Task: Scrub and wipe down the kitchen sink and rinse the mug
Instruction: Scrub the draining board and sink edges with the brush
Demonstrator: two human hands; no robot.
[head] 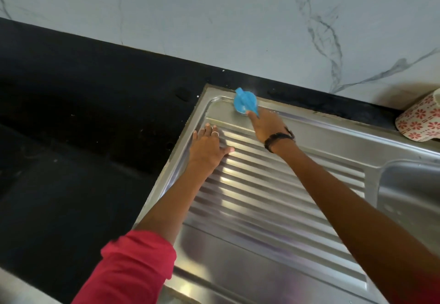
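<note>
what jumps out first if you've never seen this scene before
The bright blue scrubber stands out first, gripped by the right hand at the far left corner of the steel drainboard. The left hand lies flat on the drainboard's ridges near its left edge. At the right edge of the view, a mug with red flowers sits upside down on the sink's back rim.
</note>
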